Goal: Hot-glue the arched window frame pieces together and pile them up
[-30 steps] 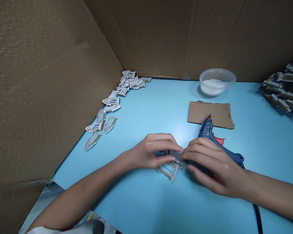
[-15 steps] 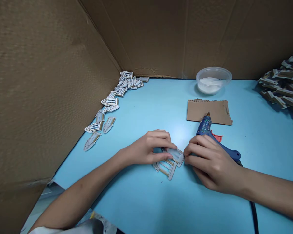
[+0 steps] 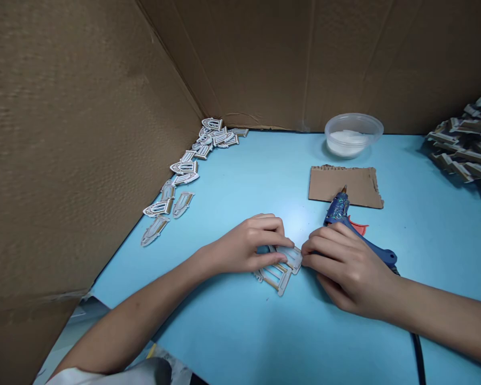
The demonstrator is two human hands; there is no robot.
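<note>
Two small arched window-frame pieces lie in front of me on the blue table. My left hand (image 3: pixel 260 243) has its thumb and forefinger on the upper window piece (image 3: pixel 293 258), gripping it by its sides. Partly beneath that hand lies the lower window piece (image 3: pixel 278 279), flat on the table. My right hand (image 3: pixel 344 267) is closed, its fingertips pinched at the right end of the upper piece; whatever lies between them is hidden. Just behind the right hand rests a blue glue gun (image 3: pixel 339 208) with a red trigger, its nozzle over a cardboard scrap (image 3: pixel 318 184).
Loose window pieces (image 3: pixel 184 167) run along the left cardboard wall (image 3: pixel 84 133). At the back stands a clear plastic bowl (image 3: pixel 353 133) with white contents. A heap of stacked pieces (image 3: pixel 465 141) sits at the far right. A black cord (image 3: pixel 417 355) trails toward the front edge.
The view has shifted slightly, moving the surroundings a little to the right in the picture. Both hands keep nearly the same pose at the upper window piece.
</note>
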